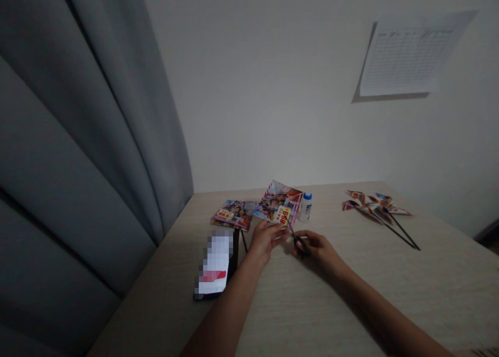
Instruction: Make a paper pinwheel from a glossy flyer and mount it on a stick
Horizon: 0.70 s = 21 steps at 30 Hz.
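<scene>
My left hand (265, 237) is closed on the lower edge of a square of colourful printed paper (275, 200), which is held up at a tilt above the table. Dark-handled scissors (301, 246) are in my right hand (318, 247), fingers wrapped round the handles. Their blades point up and left at the lower right part of the paper, by its yellow price mark. Whether the blades are open or closed on the paper is too small to tell. Just behind the paper stands a small clear bottle (306, 209) with a blue cap.
More printed paper squares (234, 215) lie stacked at the left. A phone (214, 266) with a lit screen is left of my forearm, beside a thin dark stick (244, 241). Paper pinwheels (376, 206) on dark sticks rest at the right. A grey curtain (117, 113) borders the table (312, 315).
</scene>
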Each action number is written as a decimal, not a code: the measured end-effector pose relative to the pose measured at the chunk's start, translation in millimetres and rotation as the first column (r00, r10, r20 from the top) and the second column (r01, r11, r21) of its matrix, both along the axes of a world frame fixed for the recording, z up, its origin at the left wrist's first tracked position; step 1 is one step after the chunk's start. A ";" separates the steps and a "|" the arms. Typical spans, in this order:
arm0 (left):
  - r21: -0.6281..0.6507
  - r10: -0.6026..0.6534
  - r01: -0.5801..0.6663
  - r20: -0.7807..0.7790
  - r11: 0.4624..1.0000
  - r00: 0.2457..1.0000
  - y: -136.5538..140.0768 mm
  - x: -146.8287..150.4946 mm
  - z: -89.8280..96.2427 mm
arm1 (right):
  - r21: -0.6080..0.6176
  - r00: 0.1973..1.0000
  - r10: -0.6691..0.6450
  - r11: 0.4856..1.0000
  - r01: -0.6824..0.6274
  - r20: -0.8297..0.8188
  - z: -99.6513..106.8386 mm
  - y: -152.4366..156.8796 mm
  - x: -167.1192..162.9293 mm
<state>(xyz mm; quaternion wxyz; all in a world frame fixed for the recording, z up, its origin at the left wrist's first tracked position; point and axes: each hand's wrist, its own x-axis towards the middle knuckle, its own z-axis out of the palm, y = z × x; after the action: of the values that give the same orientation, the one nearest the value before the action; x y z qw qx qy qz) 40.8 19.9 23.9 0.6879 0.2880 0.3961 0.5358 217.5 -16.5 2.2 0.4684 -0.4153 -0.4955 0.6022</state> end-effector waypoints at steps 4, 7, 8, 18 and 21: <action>-0.002 0.007 -0.007 0.001 1.000 1.000 0.0 1.0 -0.6 | 0.027 0.999 0.001 1.000 -0.002 0.041 -0.8 1.2 0.6; -0.005 0.017 -0.017 0.002 1.000 1.000 -0.4 2.4 -1.5 | 0.015 0.999 -0.020 1.000 0.020 0.032 -3.1 0.9 -1.4; -0.008 0.020 -0.020 0.002 1.000 1.000 -0.6 2.8 -1.8 | 0.011 0.999 -0.026 1.000 0.026 0.027 -4.4 0.8 -1.9; -0.052 0.059 -0.060 -0.024 0.997 0.998 -0.2 3.2 -2.3 | 0.046 0.997 -0.014 0.999 0.011 0.075 -14.8 3.9 0.0; -0.056 0.075 -0.077 -0.036 0.996 0.997 0.1 3.4 -3.9 | 0.042 0.995 -0.028 0.999 0.024 0.093 -12.6 3.2 -1.1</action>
<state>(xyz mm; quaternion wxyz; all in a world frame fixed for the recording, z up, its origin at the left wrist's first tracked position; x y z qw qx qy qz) 44.1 20.0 20.0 0.6682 0.2620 0.4332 0.5451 216.4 -13.3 -10.4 0.4607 -0.4398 -0.5236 0.5658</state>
